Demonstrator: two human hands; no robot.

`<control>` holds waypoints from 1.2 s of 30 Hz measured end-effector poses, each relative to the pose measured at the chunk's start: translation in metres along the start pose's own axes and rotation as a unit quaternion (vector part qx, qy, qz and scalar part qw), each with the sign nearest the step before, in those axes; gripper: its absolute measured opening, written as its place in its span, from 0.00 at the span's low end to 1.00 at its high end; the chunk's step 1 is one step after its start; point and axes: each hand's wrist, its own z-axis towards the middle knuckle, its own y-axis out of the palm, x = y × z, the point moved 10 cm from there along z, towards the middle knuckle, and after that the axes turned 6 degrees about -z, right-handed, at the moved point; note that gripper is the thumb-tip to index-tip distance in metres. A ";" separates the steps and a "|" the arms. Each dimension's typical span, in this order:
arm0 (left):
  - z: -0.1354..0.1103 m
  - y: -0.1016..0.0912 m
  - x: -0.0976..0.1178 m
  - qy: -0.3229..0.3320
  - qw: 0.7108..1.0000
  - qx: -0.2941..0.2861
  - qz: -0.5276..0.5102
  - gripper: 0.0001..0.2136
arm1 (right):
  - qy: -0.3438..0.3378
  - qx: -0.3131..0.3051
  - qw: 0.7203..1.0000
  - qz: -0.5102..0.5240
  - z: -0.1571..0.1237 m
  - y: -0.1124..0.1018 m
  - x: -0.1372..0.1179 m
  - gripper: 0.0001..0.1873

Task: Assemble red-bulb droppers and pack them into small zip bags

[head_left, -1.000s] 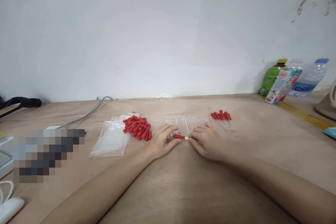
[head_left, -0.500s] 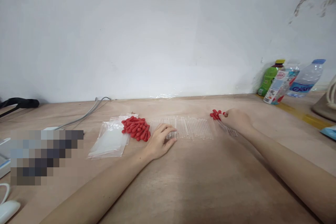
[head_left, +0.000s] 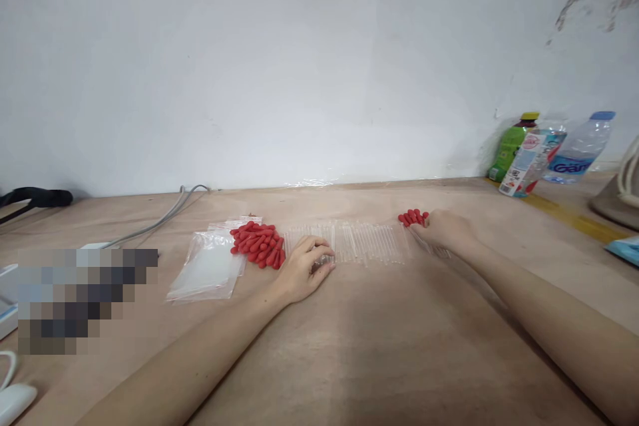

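Left hand [head_left: 305,269] over left part of row of clear thin tubes [head_left: 372,243] on brown wooden table [head_left: 389,346]; fingers curved, parted. Right hand [head_left: 444,229] at cluster of clear droppers with red bulbs [head_left: 413,217], right of row; fingers curled, cannot tell if gripping. Heap of loose red teardrop bulbs [head_left: 257,244] beside left hand.

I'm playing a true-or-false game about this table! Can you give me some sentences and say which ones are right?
1. The pile of loose red teardrop-shaped bulbs is left of the row of thin clear tubes. True.
2. The right hand is at the bunch of clear droppers with red bulb tops. True.
3. The left hand is holding up a bottle. False: it is at the row of tubes.
4. The green-labelled plastic bottle has a blue cap. False: its cap is yellow.
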 end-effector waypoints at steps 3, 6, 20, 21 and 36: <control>0.000 -0.001 0.000 0.001 1.000 0.005 0.001 0.07 | -0.020 0.017 1.000 0.013 -0.007 -0.007 -0.011 0.23; 0.000 -0.002 -0.001 -0.002 1.000 0.011 0.008 0.07 | -0.049 0.028 0.998 0.009 -0.015 -0.009 -0.026 0.19; 0.018 -0.083 -0.047 -0.145 0.955 0.050 0.256 0.07 | -0.093 0.120 0.988 -0.023 -0.024 0.002 -0.050 0.13; 0.017 -0.092 -0.057 -0.157 0.949 0.037 0.272 0.07 | -0.086 0.131 0.987 -0.024 -0.026 0.000 -0.050 0.13; 0.003 -0.088 -0.103 -0.163 0.949 -0.097 0.251 0.10 | -0.210 0.324 0.920 0.071 -0.076 -0.029 -0.089 0.16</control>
